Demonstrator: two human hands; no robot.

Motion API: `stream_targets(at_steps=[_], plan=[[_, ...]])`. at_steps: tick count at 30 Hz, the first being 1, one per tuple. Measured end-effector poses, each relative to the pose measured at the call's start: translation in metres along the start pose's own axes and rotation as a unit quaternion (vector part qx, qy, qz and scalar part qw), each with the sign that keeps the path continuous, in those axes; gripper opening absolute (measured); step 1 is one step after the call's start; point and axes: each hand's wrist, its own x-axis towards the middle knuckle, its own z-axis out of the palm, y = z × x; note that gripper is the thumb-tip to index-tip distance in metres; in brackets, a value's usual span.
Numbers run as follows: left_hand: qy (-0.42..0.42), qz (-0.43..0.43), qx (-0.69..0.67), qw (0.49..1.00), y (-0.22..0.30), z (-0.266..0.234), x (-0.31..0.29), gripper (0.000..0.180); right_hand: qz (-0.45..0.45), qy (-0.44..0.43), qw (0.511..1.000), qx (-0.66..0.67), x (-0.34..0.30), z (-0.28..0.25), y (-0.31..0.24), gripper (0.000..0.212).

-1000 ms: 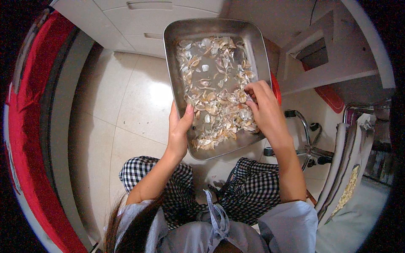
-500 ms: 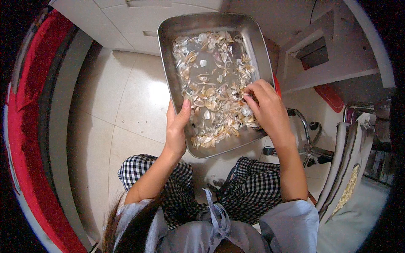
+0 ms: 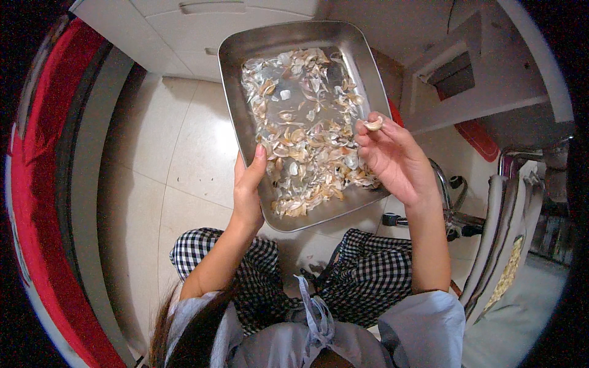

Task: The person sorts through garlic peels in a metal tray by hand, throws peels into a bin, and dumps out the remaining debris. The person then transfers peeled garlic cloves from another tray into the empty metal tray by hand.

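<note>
At centre frame, I saw a steel tray point(image 3: 232, 86) held above a pale tiled floor point(image 3: 184, 141), its long axis running from 6 o'clock toward 12 o'clock. Garlic skins point(image 3: 307, 141) covered most of the tray's bottom, thickest toward its 6 o'clock end. My left hand point(image 3: 247, 190) gripped the tray's rim at about 8 o'clock, thumb over the edge onto the inside, the other fingers hidden beneath. My right hand point(image 3: 396, 159) was at the tray's 3 o'clock side, just over the rim, its fingers curled and its fingertips pinched on a small pale garlic clove point(image 3: 373, 124); the clove sat at the hand's 11 o'clock, above the rim. Checked trousers point(image 3: 362, 276) showed at 6 o'clock below the tray. A red band point(image 3: 37, 202) curved along the 9 o'clock edge of view. White cabinets point(image 3: 202, 24) stood at 12 o'clock, and a chair frame point(image 3: 509, 214) at 3 o'clock.
</note>
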Motion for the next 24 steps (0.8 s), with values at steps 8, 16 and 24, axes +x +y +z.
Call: stream_targets(at_steps=[8,16,24], plan=[[-0.021,0.028,-0.016,0.999,0.006,0.002,-0.004,0.038,0.06,-0.008,0.998,0.015,-0.007,0.03,-0.005,0.026],[-0.001,-0.025,-0.012,1.0,-0.002,-0.005,0.003,0.045,0.024,0.057,0.998,-0.029,-0.022,0.019,-0.015,0.012],[0.026,-0.014,-0.04,0.999,0.0,-0.008,0.006,0.033,-0.193,0.215,0.953,-0.088,-0.17,0.024,-0.093,0.007]])
